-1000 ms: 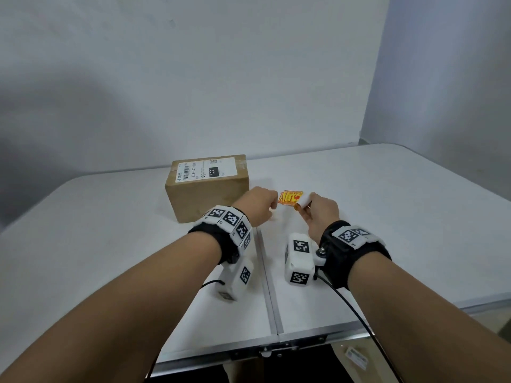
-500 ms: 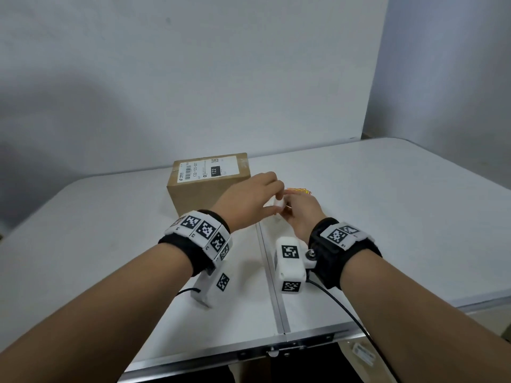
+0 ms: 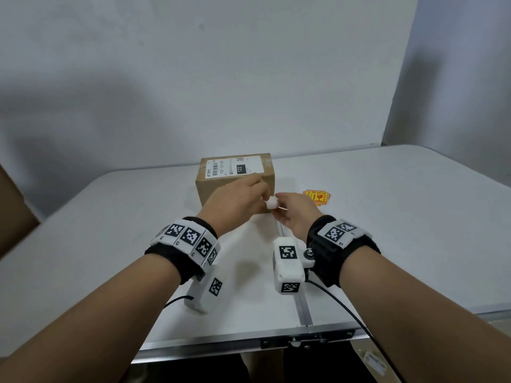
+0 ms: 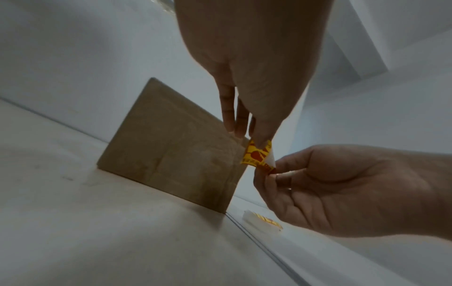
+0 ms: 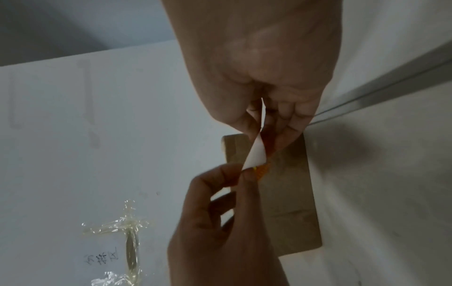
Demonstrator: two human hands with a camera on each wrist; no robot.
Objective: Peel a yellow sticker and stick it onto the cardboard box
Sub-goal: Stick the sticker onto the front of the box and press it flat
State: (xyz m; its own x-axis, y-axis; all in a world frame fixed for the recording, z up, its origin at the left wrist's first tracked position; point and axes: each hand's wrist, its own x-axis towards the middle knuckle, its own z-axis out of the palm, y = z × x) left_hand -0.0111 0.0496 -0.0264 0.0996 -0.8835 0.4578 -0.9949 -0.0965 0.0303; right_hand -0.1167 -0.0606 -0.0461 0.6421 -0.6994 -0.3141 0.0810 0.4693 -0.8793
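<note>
White folding table [image 3: 414, 217] with a centre seam [image 3: 302, 308] and metal latch [image 3: 296, 341] at the near edge. Plain white wall [image 3: 249, 78] behind. Clear tape cross [image 5: 129, 228] stuck on the wall, handwritten marks [image 5: 102, 258] beside it.

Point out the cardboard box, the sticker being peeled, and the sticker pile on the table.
cardboard box [image 3: 221, 189], head view, front face.
yellow sticker [image 4: 254, 154], left wrist view, printed face.
sticker pile [image 3: 317, 196], head view, top sheet.

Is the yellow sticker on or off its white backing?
Partly off: the yellow sticker and white backing splay apart, left hand and right hand pinching.
</note>
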